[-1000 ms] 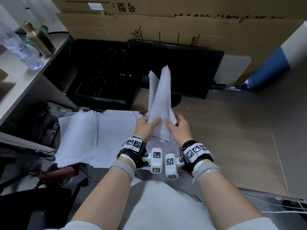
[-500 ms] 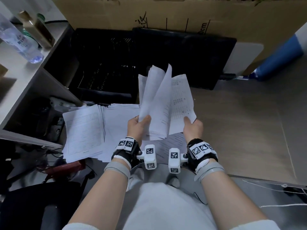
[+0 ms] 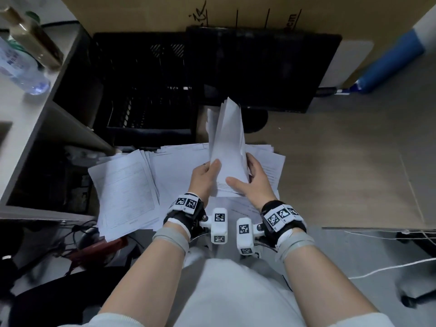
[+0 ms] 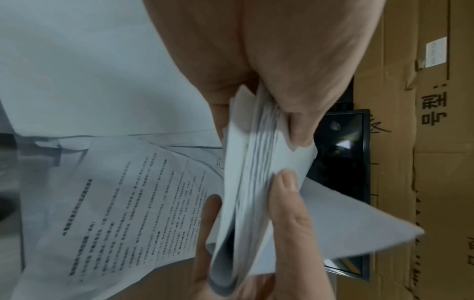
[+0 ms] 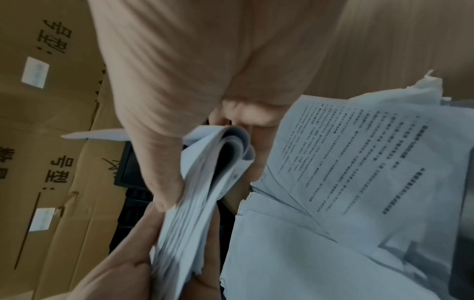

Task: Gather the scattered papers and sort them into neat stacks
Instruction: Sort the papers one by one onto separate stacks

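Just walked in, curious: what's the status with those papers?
Both hands grip one upright bundle. Loose sheets on desk unsorted. Nothing in the way.

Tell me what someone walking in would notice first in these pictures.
First, the bundle of papers held upright in the middle of the desk, gripped by the left hand and the right hand from either side. Next, the loose sheets spread flat under and left of the hands. Behind them sit a black crate and a dark monitor, against a cardboard box.
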Motion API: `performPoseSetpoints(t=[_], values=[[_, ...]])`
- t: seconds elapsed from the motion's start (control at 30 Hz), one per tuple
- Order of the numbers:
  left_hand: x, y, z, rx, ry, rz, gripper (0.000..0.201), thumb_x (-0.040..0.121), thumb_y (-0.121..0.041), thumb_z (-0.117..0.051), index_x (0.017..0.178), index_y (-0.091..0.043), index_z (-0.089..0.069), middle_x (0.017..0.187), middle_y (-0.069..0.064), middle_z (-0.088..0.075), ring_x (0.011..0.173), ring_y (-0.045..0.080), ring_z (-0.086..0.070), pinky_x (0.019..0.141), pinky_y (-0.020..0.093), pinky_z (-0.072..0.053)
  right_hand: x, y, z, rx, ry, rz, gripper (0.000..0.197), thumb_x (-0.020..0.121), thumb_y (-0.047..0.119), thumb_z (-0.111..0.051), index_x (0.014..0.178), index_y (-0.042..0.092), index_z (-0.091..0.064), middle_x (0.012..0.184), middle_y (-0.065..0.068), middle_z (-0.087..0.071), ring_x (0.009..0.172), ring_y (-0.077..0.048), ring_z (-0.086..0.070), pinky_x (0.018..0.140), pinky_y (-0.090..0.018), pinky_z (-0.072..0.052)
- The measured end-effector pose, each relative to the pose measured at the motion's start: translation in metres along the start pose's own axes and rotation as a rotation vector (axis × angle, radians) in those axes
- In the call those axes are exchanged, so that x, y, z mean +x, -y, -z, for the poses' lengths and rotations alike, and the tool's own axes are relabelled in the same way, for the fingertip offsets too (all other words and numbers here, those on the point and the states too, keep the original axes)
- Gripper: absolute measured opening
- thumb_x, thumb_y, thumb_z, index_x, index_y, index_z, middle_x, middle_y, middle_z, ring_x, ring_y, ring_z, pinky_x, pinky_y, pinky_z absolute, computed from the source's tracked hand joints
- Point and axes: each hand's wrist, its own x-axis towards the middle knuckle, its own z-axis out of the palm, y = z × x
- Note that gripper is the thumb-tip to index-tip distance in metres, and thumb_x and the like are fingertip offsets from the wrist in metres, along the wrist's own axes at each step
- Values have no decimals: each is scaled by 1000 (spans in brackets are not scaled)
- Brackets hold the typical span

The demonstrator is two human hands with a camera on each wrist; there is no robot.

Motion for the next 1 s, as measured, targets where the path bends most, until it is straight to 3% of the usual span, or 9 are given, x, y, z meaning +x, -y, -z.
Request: performPoseSetpoints(t=[0.17,0.3,0.37,0.43,0.5,0.6,0.77,0.9,1.0], values=[[4,0,21,9,-7,-14,36,95,-39,-57,71,-23,-37,67,3,-29,62,17,-28,60,32,-25,0,2,-14,41,-375,-150,32,99,29,-55,122,8,-58,114,-4,-64,113,-26,-61,96,-30,-44],[11,9,40,47,-85,-55,37,101,-25,-54,70,-20,-35,64,-2,-26,60,16,-25,58,31,-23,-6,5,-16,97,-656,-261,28,103,25,-47,105,-2,-56,94,-17,-63,87,-32,-58,74,-29,-39],[16,12,48,55,-136,-61,33,101,-22,-54,73,-13,-39,67,3,-29,64,17,-28,57,28,-25,-7,3,-4,-16,-809,-253,27,103,24,-46,101,0,-56,94,-18,-64,87,-32,-60,72,-31,-40],[22,12,53,38,-170,-40,38,102,-22,-54,68,-16,-38,64,0,-32,59,16,-31,52,23,-28,-7,-2,11,-174,-891,-200,21,101,20,-48,112,8,-60,109,-14,-67,100,-34,-63,81,-35,-49],[23,10,53,25,-160,-37,41,102,-23,-54,65,-21,-36,61,-4,-34,56,14,-32,50,21,-29,-6,-7,18,-251,-837,-58,44,95,7,-49,130,31,-58,128,1,-63,118,-25,-58,99,-38,-49],[26,14,52,35,-138,-62,35,101,-25,-55,70,-17,-40,67,4,-34,64,16,-33,60,28,-30,-3,-17,4,-533,-670,81,69,89,-10,-49,140,36,-52,157,3,-34,146,-20,-26,121,-41,-21],[24,18,62,92,-154,-36,34,97,-33,-56,70,-16,-44,69,4,-38,66,17,-36,63,30,-31,0,-79,-31,-816,-268,-156,68,92,2,-51,145,43,-42,165,4,-12,152,-22,0,123,-46,2],[24,28,67,141,-183,-21,40,98,-28,-56,65,-21,-36,64,1,-31,64,18,-30,62,31,-26,11,-109,-40,-797,20,-279,72,92,15,-60,151,44,-30,166,3,1,152,-24,10,122,-46,4],[19,31,64,142,-184,-28,36,100,-29,-56,72,-13,-42,68,5,-31,64,18,-30,59,28,-28,16,-110,-40,-662,185,-381,86,83,3,-64,151,42,-29,166,3,2,152,-23,9,123,-45,-2]])
